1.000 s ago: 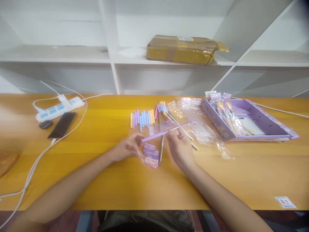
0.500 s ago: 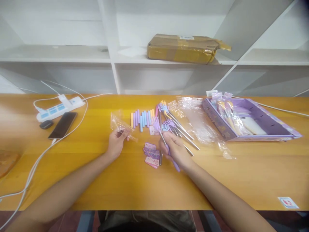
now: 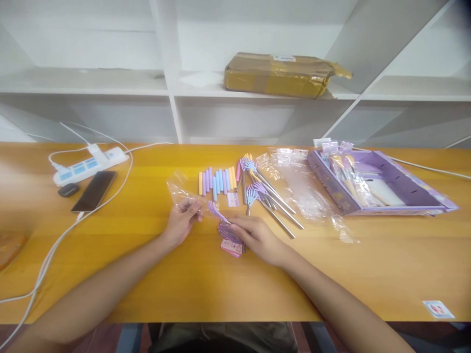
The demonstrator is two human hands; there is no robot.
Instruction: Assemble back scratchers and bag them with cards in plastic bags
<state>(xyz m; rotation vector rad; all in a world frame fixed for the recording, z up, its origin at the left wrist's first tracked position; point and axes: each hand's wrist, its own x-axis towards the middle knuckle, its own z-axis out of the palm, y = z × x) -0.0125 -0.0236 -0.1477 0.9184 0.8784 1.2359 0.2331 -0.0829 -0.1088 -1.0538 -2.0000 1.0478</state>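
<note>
My left hand (image 3: pixel 183 220) pinches a clear plastic bag (image 3: pixel 180 192) over the middle of the table. In my right hand (image 3: pixel 257 236) is a back scratcher with a purple claw-shaped head (image 3: pixel 215 209); its head points left, at the bag's near end. I cannot tell whether the head is inside the bag. Just behind my right hand lie more back scratchers (image 3: pixel 279 215) with metal rods and blue, purple and yellow heads. A row of coloured handle sleeves (image 3: pixel 217 181) lies beyond the hands. Small printed cards (image 3: pixel 231 245) are partly covered by my right hand.
Several empty clear bags (image 3: pixel 305 189) lie right of the scratchers. A purple box (image 3: pixel 401 208) holding bagged items stands at the right. On the left are a power strip (image 3: pixel 90 166), a phone (image 3: pixel 94 191) and white cables. A taped parcel (image 3: pixel 275 78) sits on the shelf.
My right hand has turned the purple back scratcher so that its head swings left and down, towards the bag. My left hand stays almost in place, still gripping the bag.
</note>
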